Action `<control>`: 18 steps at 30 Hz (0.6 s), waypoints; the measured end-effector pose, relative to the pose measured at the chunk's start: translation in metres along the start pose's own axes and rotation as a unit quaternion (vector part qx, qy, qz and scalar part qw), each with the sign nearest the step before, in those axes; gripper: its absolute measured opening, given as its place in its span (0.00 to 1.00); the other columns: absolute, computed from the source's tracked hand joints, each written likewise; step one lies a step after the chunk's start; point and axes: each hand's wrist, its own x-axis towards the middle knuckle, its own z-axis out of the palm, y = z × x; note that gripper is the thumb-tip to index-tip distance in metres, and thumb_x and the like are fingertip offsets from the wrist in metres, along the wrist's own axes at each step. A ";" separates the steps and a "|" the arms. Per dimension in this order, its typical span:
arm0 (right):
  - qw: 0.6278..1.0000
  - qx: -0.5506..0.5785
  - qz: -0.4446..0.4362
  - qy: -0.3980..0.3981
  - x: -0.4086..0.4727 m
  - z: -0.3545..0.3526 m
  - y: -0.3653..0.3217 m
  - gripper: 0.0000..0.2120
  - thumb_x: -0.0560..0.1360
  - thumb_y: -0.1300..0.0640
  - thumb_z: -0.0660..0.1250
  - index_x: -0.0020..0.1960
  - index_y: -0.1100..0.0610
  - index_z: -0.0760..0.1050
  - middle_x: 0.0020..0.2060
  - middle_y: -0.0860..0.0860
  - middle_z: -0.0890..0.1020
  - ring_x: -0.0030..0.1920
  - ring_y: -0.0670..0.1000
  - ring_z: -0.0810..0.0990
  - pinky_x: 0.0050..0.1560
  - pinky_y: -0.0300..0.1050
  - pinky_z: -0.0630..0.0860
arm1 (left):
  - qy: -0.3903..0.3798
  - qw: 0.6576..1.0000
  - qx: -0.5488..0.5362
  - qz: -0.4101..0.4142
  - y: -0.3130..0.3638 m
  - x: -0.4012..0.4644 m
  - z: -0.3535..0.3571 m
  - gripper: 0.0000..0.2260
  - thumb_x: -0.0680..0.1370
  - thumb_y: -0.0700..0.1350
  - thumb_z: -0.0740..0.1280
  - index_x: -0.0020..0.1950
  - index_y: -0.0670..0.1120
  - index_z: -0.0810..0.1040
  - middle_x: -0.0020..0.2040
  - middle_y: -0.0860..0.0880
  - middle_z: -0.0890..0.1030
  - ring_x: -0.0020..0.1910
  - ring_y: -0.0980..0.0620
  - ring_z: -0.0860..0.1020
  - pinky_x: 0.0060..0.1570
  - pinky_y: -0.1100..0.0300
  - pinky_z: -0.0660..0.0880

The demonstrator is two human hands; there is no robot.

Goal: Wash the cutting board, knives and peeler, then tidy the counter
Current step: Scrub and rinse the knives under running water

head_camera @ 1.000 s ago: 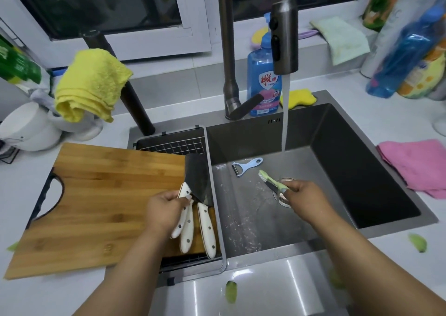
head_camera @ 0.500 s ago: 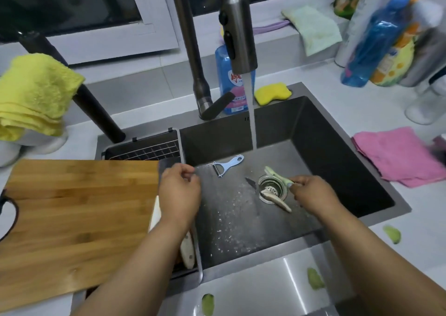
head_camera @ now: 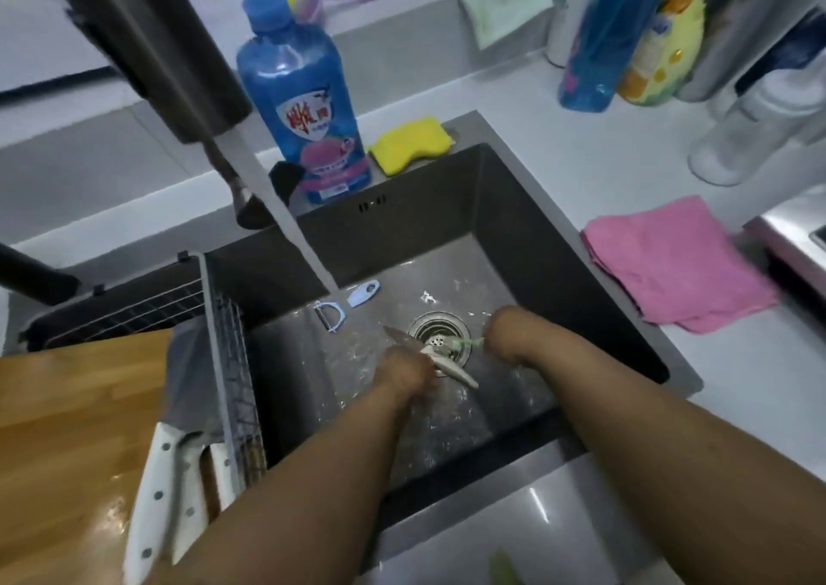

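1. Sink basin (head_camera: 514, 226): your two forearms come in over the front edge; open floor lies to the right of the drain (head_camera: 440, 338) and between the arms.
2. Water stream (head_camera: 290, 226) slants down across the back-left of the basin, hitting just beside the blue peeler (head_camera: 333, 314).
3. Faucet head (head_camera: 152, 38) hangs over the back-left, blocking approach from above there.
4. Wire rack wall (head_camera: 230, 361) closes off the left side; white-handled knives (head_camera: 156, 486) lie against it.
5. Right counter: pink cloth (head_camera: 675, 262) near the rim, bottles behind.
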 end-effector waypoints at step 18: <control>0.960 -0.209 -0.109 -0.151 0.007 -0.001 -0.029 0.12 0.77 0.66 0.62 0.58 0.66 0.78 0.53 0.61 0.80 0.40 0.56 0.75 0.37 0.42 0.70 | -0.012 0.964 -0.210 -0.165 -0.005 0.019 0.017 0.14 0.81 0.38 0.52 0.41 0.41 0.73 0.30 0.43 0.72 0.21 0.51 0.69 0.21 0.63 0.74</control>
